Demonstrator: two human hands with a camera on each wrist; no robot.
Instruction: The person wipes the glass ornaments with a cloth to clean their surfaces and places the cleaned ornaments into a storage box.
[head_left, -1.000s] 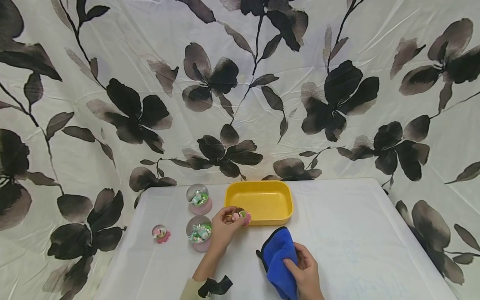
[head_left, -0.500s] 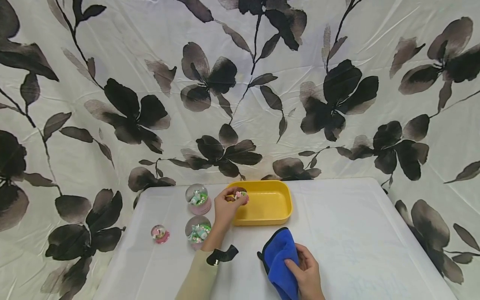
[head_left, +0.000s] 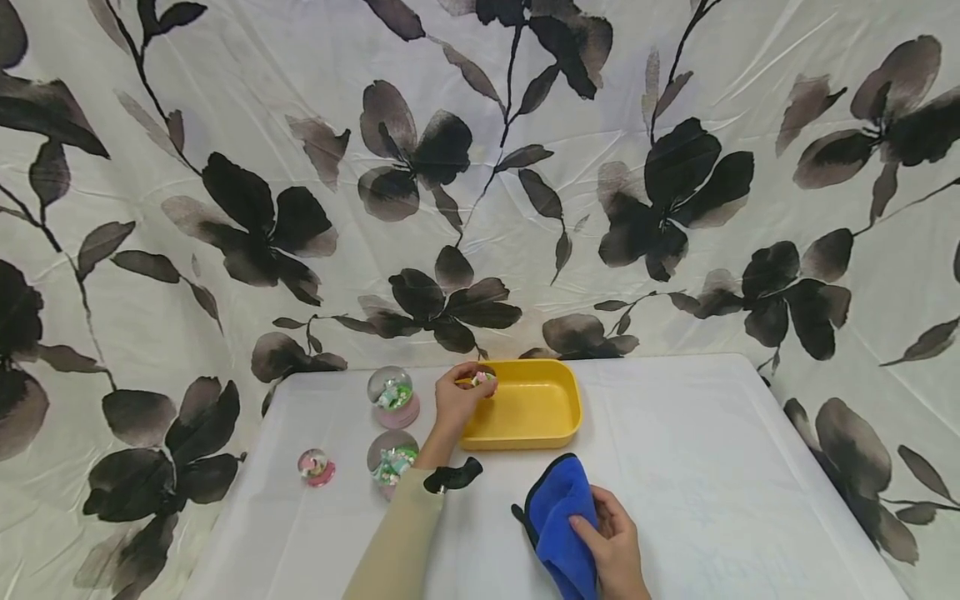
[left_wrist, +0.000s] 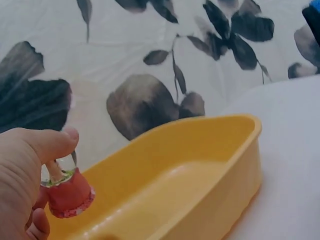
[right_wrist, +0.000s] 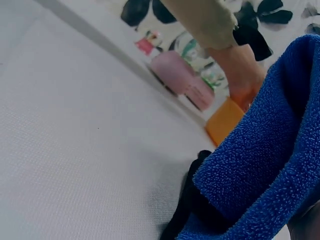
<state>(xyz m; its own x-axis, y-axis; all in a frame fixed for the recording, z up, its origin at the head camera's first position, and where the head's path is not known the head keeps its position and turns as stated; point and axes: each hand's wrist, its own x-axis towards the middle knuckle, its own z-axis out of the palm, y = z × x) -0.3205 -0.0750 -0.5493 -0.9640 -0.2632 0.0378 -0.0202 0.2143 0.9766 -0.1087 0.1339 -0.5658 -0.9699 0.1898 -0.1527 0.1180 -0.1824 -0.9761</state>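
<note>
My left hand [head_left: 454, 398] pinches a small snow globe [left_wrist: 71, 195] with a pink base over the left end of the yellow tray [head_left: 525, 444]. In the left wrist view its pink base hangs below the thumb, and the fingers hide most of its glass. My right hand [head_left: 617, 537] grips a folded blue cloth [head_left: 561, 521] with black edging, in front of the tray. The cloth [right_wrist: 270, 150] fills much of the right wrist view and covers nearly all of that hand.
Two larger snow globes with pink bases, a back one [head_left: 393, 398] and a front one [head_left: 392, 458], stand left of the tray; my left forearm partly covers the front one. Farther left sits another small snow globe [head_left: 316, 468]. A floral curtain [head_left: 420, 167] hangs behind the white table [head_left: 712, 483].
My left hand has carried the small snow globe from the tray's front edge back and slightly left, over its left end. The right hand and the cloth have stayed nearly still.
</note>
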